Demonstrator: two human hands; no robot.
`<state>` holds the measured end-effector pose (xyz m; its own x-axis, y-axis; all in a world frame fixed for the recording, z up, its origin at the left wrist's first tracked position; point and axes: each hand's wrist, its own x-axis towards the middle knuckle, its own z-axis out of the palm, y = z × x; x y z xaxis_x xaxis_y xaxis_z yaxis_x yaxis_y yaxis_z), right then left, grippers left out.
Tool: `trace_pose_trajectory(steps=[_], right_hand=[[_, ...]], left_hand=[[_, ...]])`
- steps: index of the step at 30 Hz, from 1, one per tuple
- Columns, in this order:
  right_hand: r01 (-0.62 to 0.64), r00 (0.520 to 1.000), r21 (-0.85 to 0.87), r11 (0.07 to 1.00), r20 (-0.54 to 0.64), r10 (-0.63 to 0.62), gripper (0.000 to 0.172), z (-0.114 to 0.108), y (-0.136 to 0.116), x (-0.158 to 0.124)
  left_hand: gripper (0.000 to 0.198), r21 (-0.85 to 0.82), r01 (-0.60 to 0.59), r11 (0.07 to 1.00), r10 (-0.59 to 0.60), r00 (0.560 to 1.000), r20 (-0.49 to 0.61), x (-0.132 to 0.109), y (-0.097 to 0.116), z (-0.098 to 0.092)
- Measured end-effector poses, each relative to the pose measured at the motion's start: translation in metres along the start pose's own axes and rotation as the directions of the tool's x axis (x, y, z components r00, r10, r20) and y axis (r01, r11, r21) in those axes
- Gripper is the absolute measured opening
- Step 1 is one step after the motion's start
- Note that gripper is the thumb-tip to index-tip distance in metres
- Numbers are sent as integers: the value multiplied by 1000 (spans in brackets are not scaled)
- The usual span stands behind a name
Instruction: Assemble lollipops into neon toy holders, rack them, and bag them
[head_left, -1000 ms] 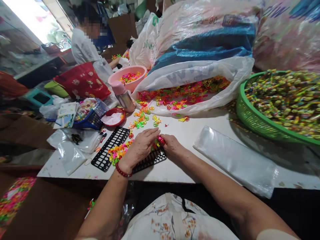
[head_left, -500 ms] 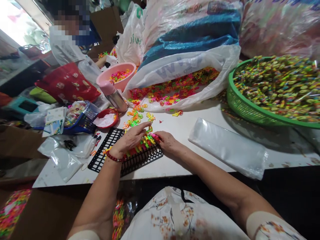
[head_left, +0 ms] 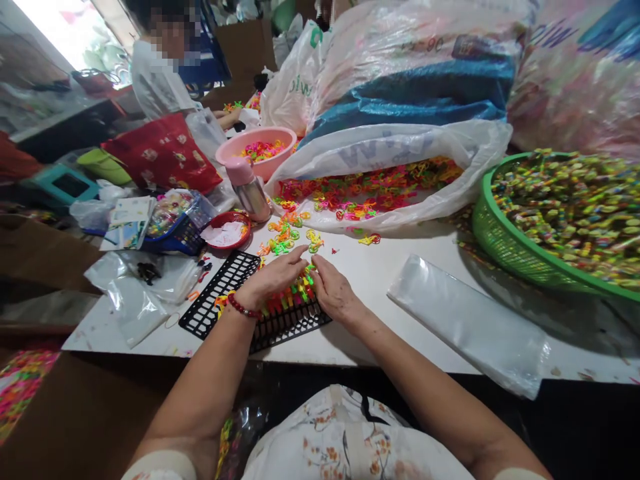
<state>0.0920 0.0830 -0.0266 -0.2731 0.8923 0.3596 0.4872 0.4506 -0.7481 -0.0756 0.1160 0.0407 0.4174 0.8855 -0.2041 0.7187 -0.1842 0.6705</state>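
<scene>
My left hand [head_left: 273, 278] lies flat, fingers stretched out, over a black plastic grid tray [head_left: 220, 293] on the white table [head_left: 395, 267]. My right hand [head_left: 334, 292] rests just to its right, fingers extended and touching the small neon plastic pieces [head_left: 290, 300] standing in the grid. The two hands flank that row of pieces. A red bead bracelet is on my left wrist. More loose neon pieces [head_left: 283, 239] lie on the table just beyond the grid.
An open white sack [head_left: 400, 150] of neon pieces lies behind. A green basket [head_left: 505, 247] of wrapped sweets is at right, clear bags [head_left: 465, 320] beside it. A pink bowl [head_left: 260, 150], flask [head_left: 247, 190], red dish [head_left: 227, 233] and blue basket [head_left: 183, 233] stand left. Another person [head_left: 160, 80] sits far left.
Both hands have shifted from pinching a pink piece at the grid's right end to lying flatter over the row of pieces, which now fills more of the grid.
</scene>
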Motion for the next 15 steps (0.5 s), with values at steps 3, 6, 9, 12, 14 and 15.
trace_pose_trajectory(steps=[3,6,9,12,14,15], right_hand=[[-47,999,28,999,17,46,45,-3,-2,-1],[-66,996,75,995,61,62,46,-8,-6,-1],[-140,987,57,988,93,135,47,-9,-7,0],[-175,980,19,984,98,172,49,-8,-5,1],[-146,984,9,989,102,144,48,-8,-4,2],[-127,987,8,992,104,126,48,-9,-4,2]], left_hand=[[49,-38,56,998,-51,993,110,10,-3,-10],[42,-128,47,991,-10,960,279,22,-6,-20],[38,-139,23,990,25,943,333,31,-10,-23],[38,-96,4,995,27,947,319,34,-14,-19],[39,-50,-1,999,16,950,311,34,-14,-18],[39,-21,-3,1000,9,952,307,33,-14,-17]])
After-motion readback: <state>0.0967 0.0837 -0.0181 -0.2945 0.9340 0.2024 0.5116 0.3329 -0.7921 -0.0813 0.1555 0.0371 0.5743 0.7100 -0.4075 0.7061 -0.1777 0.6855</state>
